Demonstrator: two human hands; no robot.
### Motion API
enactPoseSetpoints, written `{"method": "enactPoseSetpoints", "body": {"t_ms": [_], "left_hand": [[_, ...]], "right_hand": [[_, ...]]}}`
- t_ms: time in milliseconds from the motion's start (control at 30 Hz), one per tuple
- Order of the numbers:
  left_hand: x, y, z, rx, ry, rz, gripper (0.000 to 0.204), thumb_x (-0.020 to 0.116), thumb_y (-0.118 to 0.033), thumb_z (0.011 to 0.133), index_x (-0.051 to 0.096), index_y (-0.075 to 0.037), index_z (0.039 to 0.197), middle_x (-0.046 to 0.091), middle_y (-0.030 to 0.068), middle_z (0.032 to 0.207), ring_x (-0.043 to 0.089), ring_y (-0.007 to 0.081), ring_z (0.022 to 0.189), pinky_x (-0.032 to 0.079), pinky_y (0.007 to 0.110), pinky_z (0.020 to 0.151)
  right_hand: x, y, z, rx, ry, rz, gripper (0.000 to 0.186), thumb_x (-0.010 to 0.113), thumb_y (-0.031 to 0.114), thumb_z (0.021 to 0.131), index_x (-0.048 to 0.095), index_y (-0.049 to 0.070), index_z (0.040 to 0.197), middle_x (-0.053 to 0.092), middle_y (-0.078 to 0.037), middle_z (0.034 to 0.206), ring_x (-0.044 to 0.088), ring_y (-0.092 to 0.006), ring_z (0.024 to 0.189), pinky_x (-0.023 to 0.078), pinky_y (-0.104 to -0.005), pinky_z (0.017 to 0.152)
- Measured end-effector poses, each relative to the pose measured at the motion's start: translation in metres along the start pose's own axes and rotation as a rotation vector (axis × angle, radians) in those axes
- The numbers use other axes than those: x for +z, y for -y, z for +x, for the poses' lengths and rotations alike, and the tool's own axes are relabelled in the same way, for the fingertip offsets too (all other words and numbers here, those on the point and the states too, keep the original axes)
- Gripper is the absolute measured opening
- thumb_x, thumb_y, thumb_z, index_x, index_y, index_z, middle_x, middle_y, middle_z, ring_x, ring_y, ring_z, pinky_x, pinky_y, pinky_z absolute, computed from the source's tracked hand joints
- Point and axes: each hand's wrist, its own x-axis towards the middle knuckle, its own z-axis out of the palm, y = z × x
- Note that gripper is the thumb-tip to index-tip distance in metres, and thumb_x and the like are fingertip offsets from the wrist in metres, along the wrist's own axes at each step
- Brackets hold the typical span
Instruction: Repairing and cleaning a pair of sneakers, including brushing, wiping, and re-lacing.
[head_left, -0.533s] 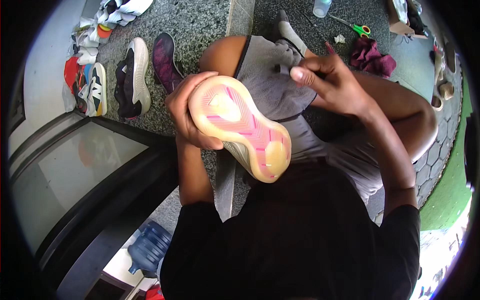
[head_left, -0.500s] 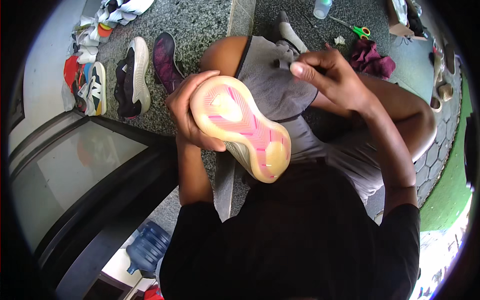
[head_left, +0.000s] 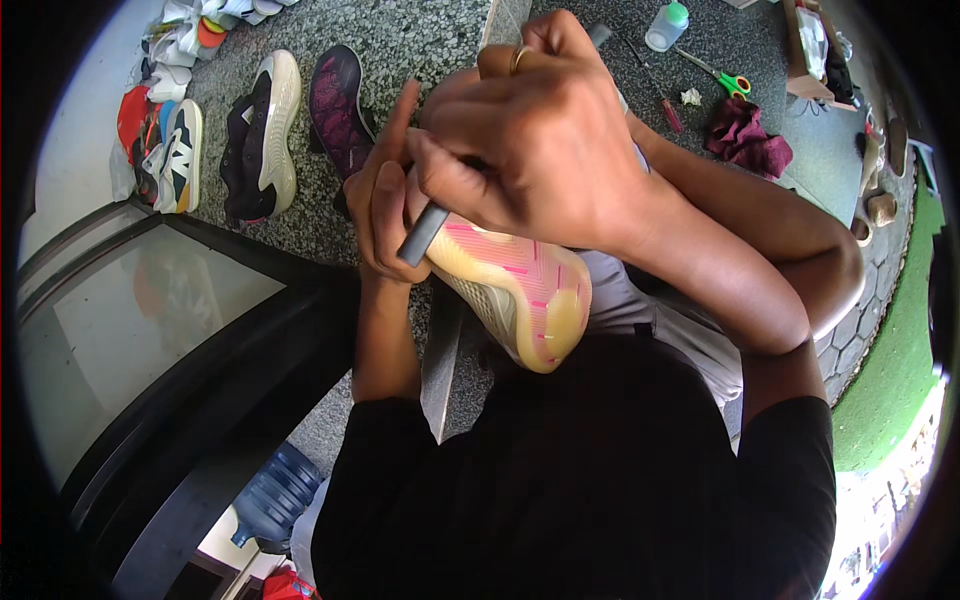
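My left hand (head_left: 385, 215) grips the toe end of a shoe, with its fingers along the side and one finger pointing up. The shoe's sole (head_left: 540, 290) faces up, pale yellow with pink grooves; its upper shows as a pale mesh strip along the left. Above the sole, my right hand (head_left: 540, 140) is closed round a dark grey rod (head_left: 425, 235). One end of the rod sticks out by my left fingers, the other beyond my right knuckles. My right hand hides the toe part of the sole and whatever the rod touches there.
Left of my hands stand a purple-black shoe (head_left: 340, 110), a black-and-white shoe (head_left: 275, 135) and a white-and-dark sneaker (head_left: 182, 160). At the far right lie green-handled scissors (head_left: 735, 83), a maroon cloth (head_left: 745, 138), a thin red-handled tool (head_left: 671, 115) and a small bottle (head_left: 665, 28).
My right hand has moved left from beside the shoe to over its toe end, carrying the dark rod. My left hand still holds the shoe, one finger now raised.
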Motion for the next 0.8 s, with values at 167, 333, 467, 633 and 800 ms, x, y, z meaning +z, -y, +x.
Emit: {"method": "enactPoseSetpoints", "body": {"t_ms": [167,333,467,633,800], "left_hand": [[0.006,-0.004,0.002,-0.115,-0.043,-0.177,0.066,0.033,-0.018,0.097,0.030,0.016,0.154,0.073,0.0268,0.101,0.072,0.0260,0.084,0.057,0.036,0.079],[0.011,-0.004,-0.007,-0.084,-0.193,-0.178,0.066,0.034,-0.008,0.095,0.026,0.016,0.155,0.071,0.0271,0.110,0.071,0.0249,0.091,0.056,0.034,0.085],[0.013,-0.013,-0.001,-0.174,-0.169,-0.360,0.074,0.035,-0.005,0.092,0.012,0.010,0.161,0.070,0.0263,0.115,0.070,0.0240,0.096,0.054,0.032,0.089],[0.017,-0.013,0.004,-0.231,-0.195,-0.298,0.081,0.035,-0.005,0.090,0.004,0.002,0.165,0.071,0.0245,0.108,0.069,0.0221,0.091,0.052,0.031,0.090],[0.013,-0.017,-0.002,-0.181,-0.116,-0.283,0.069,0.034,-0.006,0.093,0.018,0.013,0.158,0.069,0.0285,0.115,0.071,0.0238,0.089,0.054,0.032,0.090]], "right_hand": [[-0.001,-0.045,-0.018,0.040,0.228,-0.386,0.019,0.075,0.025,0.085,0.071,0.015,0.069,0.064,-0.002,0.060,0.062,-0.0220,0.058,0.043,-0.0368,0.068],[-0.007,-0.005,-0.005,0.273,0.088,0.163,0.041,0.069,0.040,0.100,0.077,0.002,0.085,0.062,-0.010,0.059,0.057,-0.0237,0.050,0.042,-0.0350,0.047],[-0.028,-0.024,-0.013,0.458,0.292,0.350,0.041,0.071,0.033,0.099,0.072,-0.003,0.079,0.053,-0.010,0.057,0.047,-0.0105,0.051,0.037,-0.0329,0.050],[-0.018,-0.010,-0.023,0.530,0.526,0.239,0.041,0.075,0.039,0.093,0.077,-0.001,0.084,0.069,-0.018,0.067,0.069,-0.0336,0.063,0.057,-0.0409,0.064],[-0.040,-0.012,-0.024,0.674,0.543,0.336,0.039,0.076,0.038,0.094,0.079,-0.001,0.091,0.070,-0.019,0.070,0.070,-0.0293,0.062,0.056,-0.0380,0.062]]}}
